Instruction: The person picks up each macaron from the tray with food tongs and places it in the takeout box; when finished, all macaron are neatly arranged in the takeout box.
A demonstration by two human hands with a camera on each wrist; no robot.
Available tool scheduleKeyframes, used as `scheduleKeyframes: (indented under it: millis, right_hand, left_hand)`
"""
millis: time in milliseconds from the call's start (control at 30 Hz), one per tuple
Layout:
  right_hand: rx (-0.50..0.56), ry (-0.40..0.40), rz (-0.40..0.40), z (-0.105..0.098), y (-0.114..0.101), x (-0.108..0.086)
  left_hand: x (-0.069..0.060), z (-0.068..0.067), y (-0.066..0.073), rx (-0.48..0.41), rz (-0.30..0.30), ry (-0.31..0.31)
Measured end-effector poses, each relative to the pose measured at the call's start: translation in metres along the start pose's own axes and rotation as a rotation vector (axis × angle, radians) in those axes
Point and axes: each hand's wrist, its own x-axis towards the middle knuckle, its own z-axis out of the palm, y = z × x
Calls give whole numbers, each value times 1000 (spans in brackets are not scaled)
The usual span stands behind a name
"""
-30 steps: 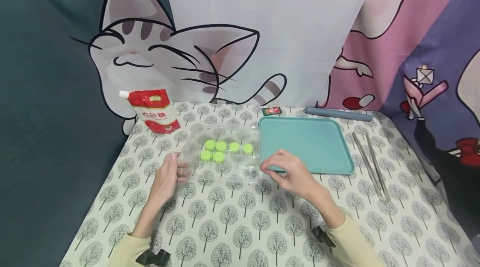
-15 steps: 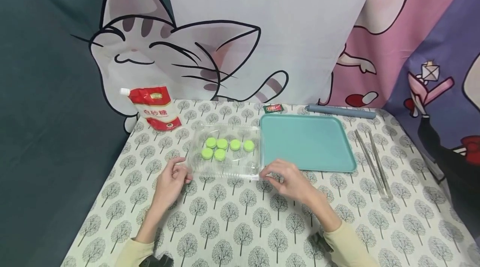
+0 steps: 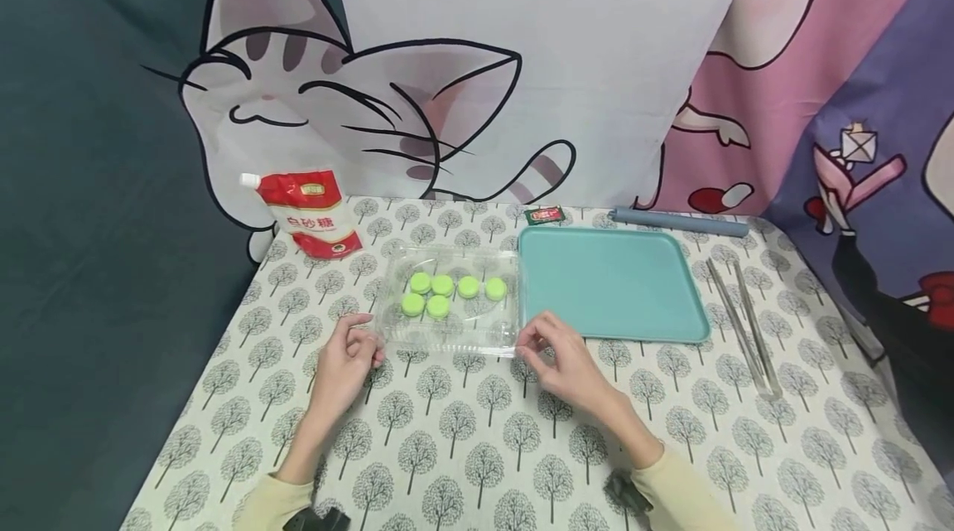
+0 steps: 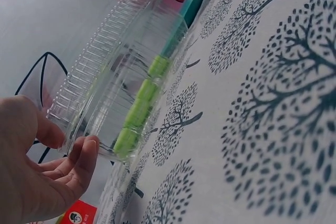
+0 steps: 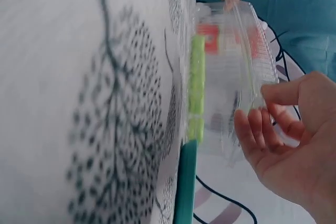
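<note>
A clear plastic clamshell box [image 3: 477, 330] lies on the table, its lid down over several light-green macarons [image 3: 438, 306]. My left hand [image 3: 345, 361] pinches the rim at the box's front left corner between thumb and fingers. At the front right corner, my right hand [image 3: 562, 361] pinches the same rim. Seen from the left wrist, thumb and fingertips of the left hand [image 4: 50, 166] meet at the ridged edge of the lid. The right wrist view has the right hand [image 5: 294, 135] curled at the opposite corner of the edge.
A teal tray [image 3: 611, 287] adjoins the box's right side. Metal tongs [image 3: 745, 328] lie farther right, with a grey-blue rolled item [image 3: 678, 221] at the back. A small green-and-red packet [image 3: 545, 215] sits behind the tray. A red-and-white spouted pouch [image 3: 309, 214] stands back left.
The box's lid has come down, its front edge now meeting the base. My left hand has curled its fingers at the front left corner; the right hand stays at its corner.
</note>
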Motion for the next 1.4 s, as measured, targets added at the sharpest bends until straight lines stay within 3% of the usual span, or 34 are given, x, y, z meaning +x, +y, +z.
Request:
scheduleKeyframes:
  millis: [133,267,433,667,867,1400]
  right_hand:
    - [-2,22,138,3,-4,-1]
    - [21,-32,331,1,-6,0]
    - [71,-122,428,-1,-4,2]
    - [358,-154,570,1,-3,2]
    - [465,-182,590,0,-1,0]
    - [436,-166,590,-3,-1,-3]
  left_hand:
    - [0,2,0,-10,-7,4]
    - [0,3,-1,-3,-15,18]
    - [0,4,-2,3,-41,30]
    - [-1,7,-1,-75,-66,10]
    - [-2,10,-2,-89,-92,21]
    - [-3,11,2,-90,-92,-11]
